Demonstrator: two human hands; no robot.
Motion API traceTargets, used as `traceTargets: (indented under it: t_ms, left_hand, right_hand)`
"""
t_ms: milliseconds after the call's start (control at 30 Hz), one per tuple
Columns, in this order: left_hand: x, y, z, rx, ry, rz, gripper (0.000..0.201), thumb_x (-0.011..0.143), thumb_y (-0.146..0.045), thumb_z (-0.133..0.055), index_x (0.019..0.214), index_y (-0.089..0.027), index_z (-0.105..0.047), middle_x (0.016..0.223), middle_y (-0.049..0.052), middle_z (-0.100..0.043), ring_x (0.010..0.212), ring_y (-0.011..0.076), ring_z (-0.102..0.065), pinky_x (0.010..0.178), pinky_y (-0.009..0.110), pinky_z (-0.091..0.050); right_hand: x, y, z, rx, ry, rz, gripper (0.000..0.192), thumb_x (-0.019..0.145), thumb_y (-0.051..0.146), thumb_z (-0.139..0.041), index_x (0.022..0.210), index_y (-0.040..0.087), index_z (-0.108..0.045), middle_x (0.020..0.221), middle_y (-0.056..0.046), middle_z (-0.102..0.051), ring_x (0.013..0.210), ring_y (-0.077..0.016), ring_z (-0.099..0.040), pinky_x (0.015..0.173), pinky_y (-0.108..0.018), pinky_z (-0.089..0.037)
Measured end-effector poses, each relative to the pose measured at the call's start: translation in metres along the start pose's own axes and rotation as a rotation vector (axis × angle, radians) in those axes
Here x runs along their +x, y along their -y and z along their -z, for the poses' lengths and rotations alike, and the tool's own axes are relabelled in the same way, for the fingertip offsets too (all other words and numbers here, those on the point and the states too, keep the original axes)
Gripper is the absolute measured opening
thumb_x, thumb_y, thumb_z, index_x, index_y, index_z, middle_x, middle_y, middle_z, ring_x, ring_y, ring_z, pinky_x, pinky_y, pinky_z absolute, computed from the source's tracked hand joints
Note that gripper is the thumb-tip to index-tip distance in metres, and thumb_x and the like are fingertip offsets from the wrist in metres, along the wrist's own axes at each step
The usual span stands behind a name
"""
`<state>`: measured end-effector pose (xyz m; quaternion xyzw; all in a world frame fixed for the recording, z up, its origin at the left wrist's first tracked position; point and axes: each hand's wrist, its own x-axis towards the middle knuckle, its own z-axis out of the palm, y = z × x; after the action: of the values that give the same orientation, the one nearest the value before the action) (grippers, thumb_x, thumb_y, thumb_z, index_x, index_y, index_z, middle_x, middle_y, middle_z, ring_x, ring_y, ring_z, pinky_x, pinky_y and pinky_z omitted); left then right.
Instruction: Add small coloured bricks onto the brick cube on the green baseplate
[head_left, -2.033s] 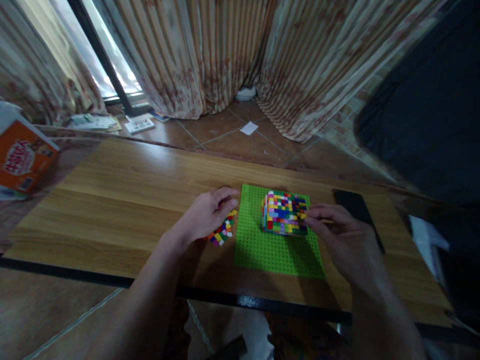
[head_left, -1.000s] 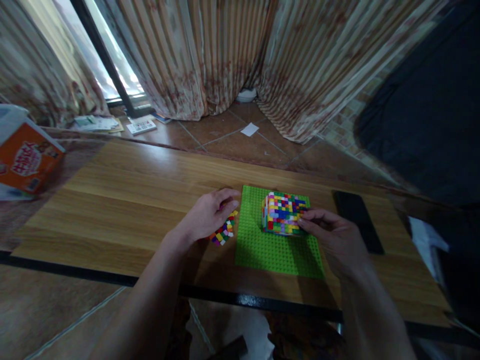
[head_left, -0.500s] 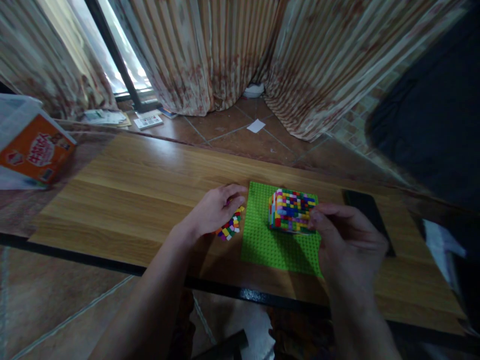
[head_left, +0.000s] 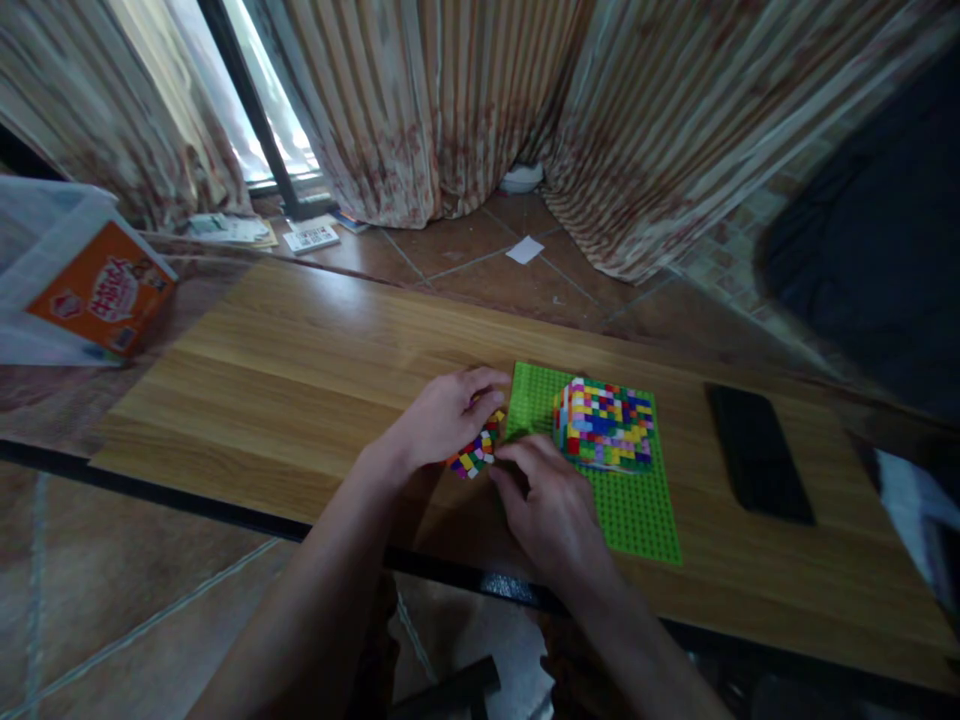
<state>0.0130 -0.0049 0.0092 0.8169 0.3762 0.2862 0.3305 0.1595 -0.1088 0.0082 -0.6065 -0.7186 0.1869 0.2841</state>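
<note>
Wooden tabletop (head_left: 285, 370) carries a green baseplate (head_left: 637, 510) near its front edge, with the multicoloured brick block (head_left: 604, 424) on it. The right hand (head_left: 551, 505) has left that block and crossed to the small brick panel (head_left: 474, 456), fingertips pinching at it. The left hand (head_left: 450, 415) stays curled over the panel, holding it.

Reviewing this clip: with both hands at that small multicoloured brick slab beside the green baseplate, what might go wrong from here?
1. The right hand reaches across the green baseplate; its wrist may nudge the plate or the brick block standing on it.
2. The small brick slab lies half-hidden under the left hand; pulling bricks off may scatter them over the wooden table.
3. The black phone lies close to the plate and may get bumped.
</note>
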Motion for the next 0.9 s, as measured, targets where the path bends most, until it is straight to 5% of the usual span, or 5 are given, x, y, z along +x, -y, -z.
traceTargets:
  t_ms: [300, 500, 667, 900]
  left_hand:
    - [0.000, -0.001, 0.001, 0.011, 0.004, 0.044, 0.032, 0.094, -0.018, -0.044, 0.117, -0.019, -0.066, 0.114, 0.005, -0.072, 0.101, 0.0172, -0.068, 0.093, 0.031, -0.053]
    - [0.000, 0.001, -0.001, -0.028, 0.014, 0.033, 0.030, 0.091, -0.018, -0.048, 0.114, -0.018, -0.066, 0.111, 0.005, -0.072, 0.098, 0.0167, -0.068, 0.090, 0.030, -0.053]
    - [0.000, 0.000, -0.001, -0.043, 0.067, 0.021, 0.038, 0.079, -0.009, -0.057, 0.115, -0.019, -0.063, 0.099, 0.002, -0.071, 0.083, 0.0136, -0.066, 0.077, 0.027, -0.053]
    - [0.001, -0.004, -0.001, 0.069, 0.074, -0.002, 0.034, 0.078, -0.010, -0.061, 0.111, -0.018, -0.063, 0.089, 0.001, -0.069, 0.082, 0.0148, -0.064, 0.080, 0.029, -0.051]
  right_hand:
    - [0.003, 0.001, -0.009, -0.088, 0.013, -0.042, 0.013, 0.092, 0.019, -0.055, 0.083, 0.020, -0.064, 0.092, -0.005, -0.064, 0.087, -0.0182, -0.061, 0.076, -0.031, -0.046]
    - [0.004, 0.006, 0.000, 0.063, -0.021, -0.033, 0.012, 0.091, 0.018, -0.055, 0.085, 0.020, -0.065, 0.088, -0.002, -0.068, 0.083, -0.0151, -0.064, 0.075, -0.028, -0.047]
    - [0.003, 0.009, 0.022, 0.204, -0.126, -0.026, 0.010, 0.089, 0.018, -0.057, 0.087, 0.022, -0.066, 0.080, 0.003, -0.070, 0.072, -0.0105, -0.065, 0.068, -0.023, -0.048]
    - [0.001, -0.007, 0.055, 0.180, -0.393, -0.071, 0.007, 0.086, 0.023, -0.063, 0.086, 0.024, -0.069, 0.083, 0.002, -0.070, 0.075, -0.0123, -0.065, 0.070, -0.025, -0.051]
